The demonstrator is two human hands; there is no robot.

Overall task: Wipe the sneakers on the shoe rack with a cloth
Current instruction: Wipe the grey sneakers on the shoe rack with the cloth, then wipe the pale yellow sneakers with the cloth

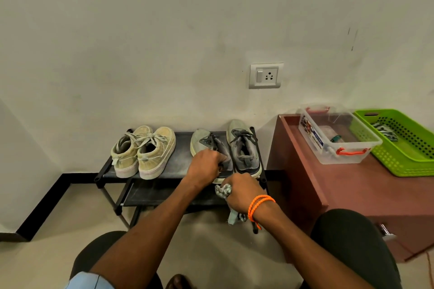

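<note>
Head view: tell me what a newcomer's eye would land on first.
The two hands at centre: the left hand grips a grey sneaker on the black shoe rack, while the right hand, with an orange wristband, holds a crumpled cloth. Next, the bright green basket on the brown cabinet at right.

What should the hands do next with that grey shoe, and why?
Probably bring the cloth up onto the heel of the grey shoe and start rubbing. The left hand already grips that shoe on the rack, and the right hand holds the bunched cloth just below the heel, apparently not yet on it.
</note>
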